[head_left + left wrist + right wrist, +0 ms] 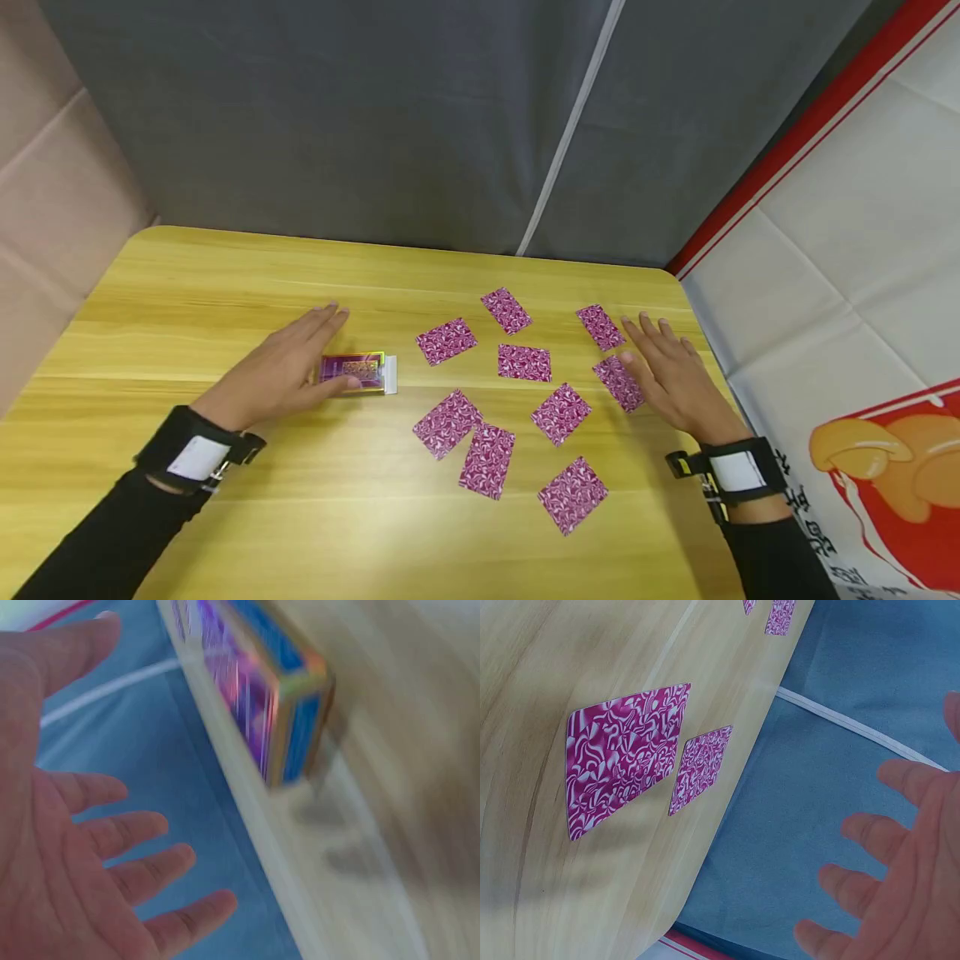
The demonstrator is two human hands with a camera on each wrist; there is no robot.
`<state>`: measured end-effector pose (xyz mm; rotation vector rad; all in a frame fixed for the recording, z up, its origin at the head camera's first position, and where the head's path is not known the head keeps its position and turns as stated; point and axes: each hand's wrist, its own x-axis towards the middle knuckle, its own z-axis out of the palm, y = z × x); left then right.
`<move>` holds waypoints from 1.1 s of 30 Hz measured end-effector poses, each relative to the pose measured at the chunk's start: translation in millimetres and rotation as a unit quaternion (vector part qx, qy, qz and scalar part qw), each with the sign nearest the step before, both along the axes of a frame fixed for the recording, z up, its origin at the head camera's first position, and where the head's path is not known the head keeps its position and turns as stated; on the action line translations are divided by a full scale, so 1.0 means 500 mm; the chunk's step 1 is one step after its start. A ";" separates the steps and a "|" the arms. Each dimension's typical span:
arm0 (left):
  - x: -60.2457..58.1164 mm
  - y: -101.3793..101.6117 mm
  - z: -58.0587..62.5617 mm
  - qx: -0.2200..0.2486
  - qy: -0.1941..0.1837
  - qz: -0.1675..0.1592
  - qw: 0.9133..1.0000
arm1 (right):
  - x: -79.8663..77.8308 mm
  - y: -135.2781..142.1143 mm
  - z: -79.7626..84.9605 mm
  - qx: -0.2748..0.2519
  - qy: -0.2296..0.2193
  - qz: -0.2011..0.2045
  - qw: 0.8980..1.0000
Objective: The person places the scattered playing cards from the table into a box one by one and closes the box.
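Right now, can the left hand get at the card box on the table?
Probably yes. The left hand is open, fingers straight, right beside the card box, with its thumb near the box's edge. Only bare table surrounds it, and the scattered cards lie further right.

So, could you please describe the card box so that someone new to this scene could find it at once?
On the yellow wooden table, look left of the scattered pink-backed cards, just beside the left hand. The card box lies flat there: the only thick, boxy item, with a purple and gold face and a white end flap.

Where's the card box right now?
In the head view, the card box lies on the table, left of the scattered cards, under the left hand fingertips.
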<state>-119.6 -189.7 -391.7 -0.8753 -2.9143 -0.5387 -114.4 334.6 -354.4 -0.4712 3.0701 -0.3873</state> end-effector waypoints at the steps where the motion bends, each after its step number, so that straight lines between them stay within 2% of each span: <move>1: 0.000 0.010 -0.006 -0.005 -0.003 -0.004 1.000 | 0.000 0.000 0.000 -0.001 0.001 0.000 1.000; 7: 0.003 0.046 -0.037 -0.016 -0.030 -0.024 0.999 | 0.002 0.001 -0.002 0.000 0.007 0.003 1.000; 15: 0.005 0.057 -0.063 -0.005 -0.031 -0.031 0.999 | 0.004 0.002 -0.005 0.004 -0.002 0.000 1.000; 23: -0.003 0.059 -0.064 0.008 -0.022 -0.052 0.998 | 0.000 -0.004 -0.016 -0.001 -0.005 0.008 1.000; 30: -0.003 0.058 -0.052 0.002 -0.037 -0.042 0.998 | -0.003 -0.025 -0.033 0.025 -0.016 0.017 0.999; 33: 0.000 0.059 -0.047 0.006 -0.044 -0.038 0.998 | 0.000 -0.038 -0.044 0.023 -0.004 0.032 0.999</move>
